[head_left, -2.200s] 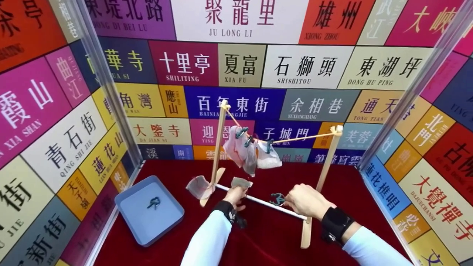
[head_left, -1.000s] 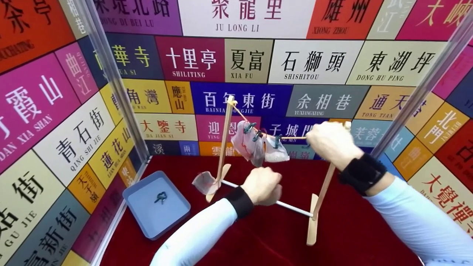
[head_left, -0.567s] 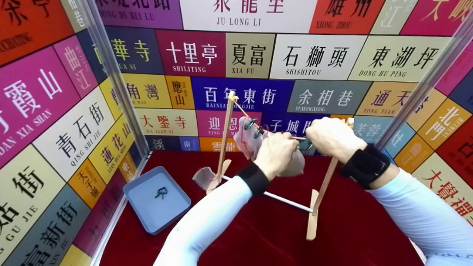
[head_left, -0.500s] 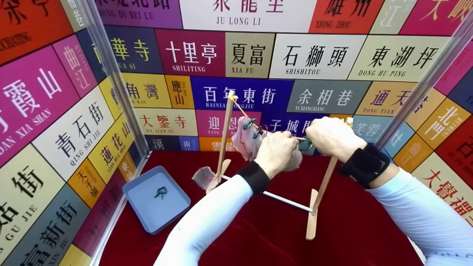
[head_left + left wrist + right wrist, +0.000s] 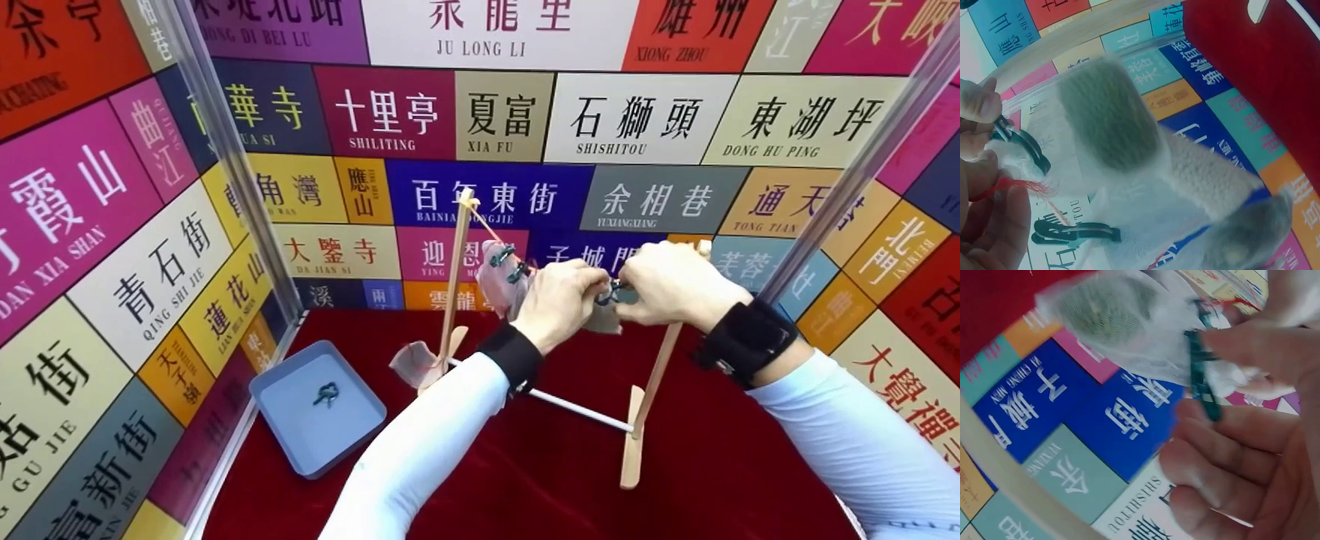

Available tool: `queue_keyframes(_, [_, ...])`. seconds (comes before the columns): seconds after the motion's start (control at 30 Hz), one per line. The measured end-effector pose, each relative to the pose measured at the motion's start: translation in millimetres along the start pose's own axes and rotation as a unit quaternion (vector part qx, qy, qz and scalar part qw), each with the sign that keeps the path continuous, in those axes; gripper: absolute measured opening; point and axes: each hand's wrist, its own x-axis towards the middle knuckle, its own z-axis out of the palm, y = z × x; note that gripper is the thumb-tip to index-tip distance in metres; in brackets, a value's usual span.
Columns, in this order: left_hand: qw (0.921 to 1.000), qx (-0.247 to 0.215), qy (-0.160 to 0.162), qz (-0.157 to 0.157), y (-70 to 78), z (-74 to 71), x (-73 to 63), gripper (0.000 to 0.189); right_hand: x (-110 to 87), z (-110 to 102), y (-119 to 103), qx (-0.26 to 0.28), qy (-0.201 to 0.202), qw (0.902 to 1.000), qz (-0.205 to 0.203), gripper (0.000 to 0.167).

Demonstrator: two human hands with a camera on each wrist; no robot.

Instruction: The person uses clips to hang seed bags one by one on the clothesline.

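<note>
My left hand (image 5: 559, 304) is raised at the cord strung between two wooden posts, pinching the gathered neck of a mesh sachet (image 5: 1112, 112) with green filling. Red thread (image 5: 1013, 185) trails past its fingers in the left wrist view. My right hand (image 5: 667, 289), close beside it, pinches a dark green clothes peg (image 5: 1203, 377) between thumb and fingers, at the sachet's white neck. To the left, other sachets (image 5: 496, 277) hang from the cord (image 5: 484, 219) by green pegs. Another peg (image 5: 1075, 232) shows below the hands in the left wrist view.
A left post (image 5: 455, 285) and right post (image 5: 660, 367) stand on wooden feet, joined by a white rod (image 5: 581, 409). One sachet (image 5: 414, 364) lies by the left foot. A blue-grey tray (image 5: 300, 457) at left holds a green peg (image 5: 326, 394). Printed panels surround the red cloth (image 5: 555, 487).
Both hands have risen from near the white rod to the cord, the left with the sachet, the right with the peg. In the last half second, the peg has come to the sachet's neck.
</note>
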Motion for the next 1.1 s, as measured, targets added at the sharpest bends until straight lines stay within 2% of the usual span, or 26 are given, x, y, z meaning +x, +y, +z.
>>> queue_keyframes(0.07, [1.0000,-0.004,-0.005,0.001,-1.0,-1.1,-2.8,0.012,-2.0,7,0,-0.005,0.013,0.9999,0.003,0.044])
queue_keyframes(0.17, [0.9997,-0.024,-0.006,0.005,-0.4,-4.7,-9.6,0.015,-6.9,16,-2,-0.005,0.034,0.9992,0.018,0.047])
queue_keyframes(0.3, [0.9965,-0.083,-0.007,0.009,5.5,-13.4,-25.9,0.019,-19.2,31,-5,0.036,0.066,0.9962,0.045,0.046])
queue_keyframes(0.4, [0.9937,-0.110,-0.017,0.012,6.2,-22.1,-40.1,0.018,-29.0,46,-7,0.082,0.099,0.9887,0.077,0.044])
queue_keyframes(0.53, [0.9948,-0.092,-0.043,-0.006,-9.2,-37.1,-60.3,0.013,-37.7,66,-10,0.116,0.135,0.9753,0.130,0.048])
queue_keyframes(0.6, [0.9949,-0.072,-0.062,-0.033,-23.9,-45.5,-72.8,0.013,-40.9,74,-12,0.126,0.134,0.9721,0.146,0.050])
queue_keyframes(0.67, [0.9930,-0.049,-0.084,-0.068,-42.6,-53.0,-87.3,0.015,-43.7,82,-15,0.136,0.116,0.9721,0.152,0.049])
queue_keyframes(0.8, [0.9822,0.015,-0.117,-0.146,-87.7,-62.3,-115.8,0.020,-47.2,96,-17,0.156,0.067,0.9726,0.159,0.043])
queue_keyframes(0.97, [0.9629,0.102,-0.108,-0.225,-146.4,-70.2,-154.4,0.016,-49.3,116,-19,0.182,0.028,0.9689,0.166,0.043])
queue_keyframes(1.1, [0.9477,0.142,-0.096,-0.269,-190.4,-75.0,-186.1,0.014,-51.0,132,-22,0.204,0.010,0.9646,0.166,0.049])
